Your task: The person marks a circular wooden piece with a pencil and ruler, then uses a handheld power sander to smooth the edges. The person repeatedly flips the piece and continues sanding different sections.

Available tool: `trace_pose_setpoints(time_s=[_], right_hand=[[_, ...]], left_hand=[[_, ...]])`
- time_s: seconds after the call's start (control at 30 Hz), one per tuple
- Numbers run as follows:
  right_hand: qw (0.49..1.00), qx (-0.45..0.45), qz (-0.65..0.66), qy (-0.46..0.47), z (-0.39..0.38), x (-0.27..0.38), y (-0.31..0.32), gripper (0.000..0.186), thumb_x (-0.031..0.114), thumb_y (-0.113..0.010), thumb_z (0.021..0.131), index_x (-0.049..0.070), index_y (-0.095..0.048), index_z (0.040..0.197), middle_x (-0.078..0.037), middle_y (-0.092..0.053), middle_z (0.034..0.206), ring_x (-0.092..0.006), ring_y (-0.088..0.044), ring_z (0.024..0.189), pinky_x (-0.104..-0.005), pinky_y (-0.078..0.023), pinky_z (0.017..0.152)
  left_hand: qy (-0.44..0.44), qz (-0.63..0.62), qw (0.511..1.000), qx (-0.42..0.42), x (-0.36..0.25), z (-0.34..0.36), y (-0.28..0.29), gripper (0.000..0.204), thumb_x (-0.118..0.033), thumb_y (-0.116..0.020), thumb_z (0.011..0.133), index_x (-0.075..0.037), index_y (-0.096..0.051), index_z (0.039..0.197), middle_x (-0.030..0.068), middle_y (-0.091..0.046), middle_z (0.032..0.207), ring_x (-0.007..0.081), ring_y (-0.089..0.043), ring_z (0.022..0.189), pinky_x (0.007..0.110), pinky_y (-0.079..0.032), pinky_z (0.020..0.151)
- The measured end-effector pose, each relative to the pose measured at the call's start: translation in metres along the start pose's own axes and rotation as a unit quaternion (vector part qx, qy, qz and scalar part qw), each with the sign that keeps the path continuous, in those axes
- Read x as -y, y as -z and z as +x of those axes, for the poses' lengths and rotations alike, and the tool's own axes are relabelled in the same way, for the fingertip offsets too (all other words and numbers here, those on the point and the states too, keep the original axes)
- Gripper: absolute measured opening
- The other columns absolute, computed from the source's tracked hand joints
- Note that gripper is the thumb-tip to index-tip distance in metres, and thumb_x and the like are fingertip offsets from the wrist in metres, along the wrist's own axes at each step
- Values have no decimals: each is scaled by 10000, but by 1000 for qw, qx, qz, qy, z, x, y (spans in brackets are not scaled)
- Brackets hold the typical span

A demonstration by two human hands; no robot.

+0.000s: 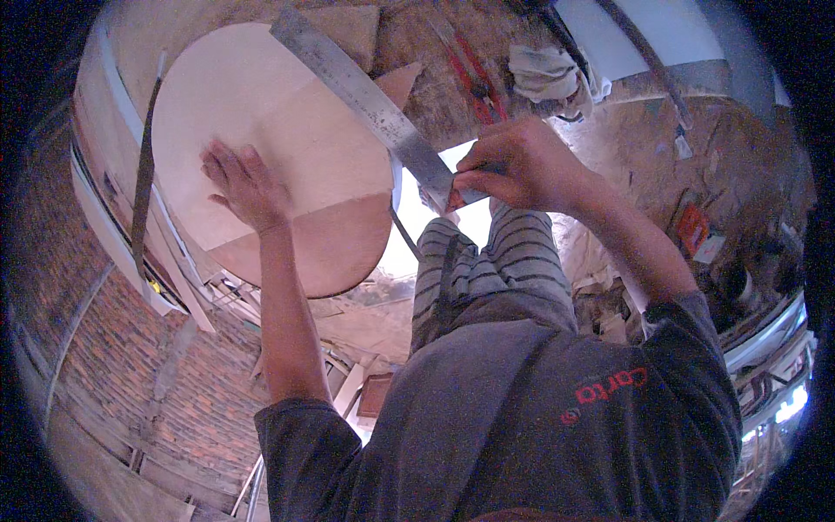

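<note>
A large pale round board (226, 96) with a reddish-brown lower section lies at the upper left. My left hand (243, 178) is over its middle, fingers spread and slightly blurred; whether it touches the surface I cannot tell. My right hand (513, 165), right of the board, grips the lower end of a long, wide steel blade (365, 109), which slants up to the left across the board's right part. The blade's gripped end is partly hidden by my fingers.
A red-handled tool (478, 87) and a crumpled cloth (548, 74) lie beyond my right hand. Long strips (148, 174) run along the board's left. A cluttered ground (652, 191) with a red item (696, 226) is at right, a brick surface (122, 348) at lower left.
</note>
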State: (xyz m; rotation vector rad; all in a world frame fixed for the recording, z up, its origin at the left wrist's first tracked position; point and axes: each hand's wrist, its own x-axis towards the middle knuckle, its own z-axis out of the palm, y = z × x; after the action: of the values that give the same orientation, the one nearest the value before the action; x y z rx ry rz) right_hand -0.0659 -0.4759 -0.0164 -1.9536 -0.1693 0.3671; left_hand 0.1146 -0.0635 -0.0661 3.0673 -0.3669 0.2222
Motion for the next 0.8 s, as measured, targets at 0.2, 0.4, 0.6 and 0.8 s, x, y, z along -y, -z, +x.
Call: trace_pose_setpoints(time_s=[0.2,0.4,0.6,0.8], right_hand=[[998,-34,37,23,16,3,-32,136,234,-823,897,101,-824,922,-124,-752,837,-347,-729,776,-414,-555,698],[995,-45,81,-24,-14,5,-24,165,245,-827,894,82,-810,915,-127,-745,833,-343,-727,767,-414,-555,694],[990,-114,74,-28,-27,4,-71,190,271,-830,900,86,-819,941,-118,-735,826,-317,-730,776,-407,-552,691],[989,-92,119,-15,-49,-2,-65,185,264,-840,897,83,-818,927,-119,-745,830,-313,-738,782,-394,-557,713]], left_hand=[[-12,17,999,29,26,5,-12,794,-646,-340,1095,-93,-344,1664,197,-229,1751,405,-178,1625,728,-48,1238],[-13,31,999,37,25,4,-12,830,-676,-343,1081,-92,-324,1671,195,-229,1751,403,-172,1627,742,-55,1232],[-1,-3,1000,28,2,8,-2,837,-686,-330,1079,-93,-325,1670,197,-238,1748,400,-166,1629,736,-55,1237],[-24,76,996,40,15,9,-3,877,-702,-309,1075,-51,-317,1663,202,-228,1748,416,-159,1625,727,-50,1243]])
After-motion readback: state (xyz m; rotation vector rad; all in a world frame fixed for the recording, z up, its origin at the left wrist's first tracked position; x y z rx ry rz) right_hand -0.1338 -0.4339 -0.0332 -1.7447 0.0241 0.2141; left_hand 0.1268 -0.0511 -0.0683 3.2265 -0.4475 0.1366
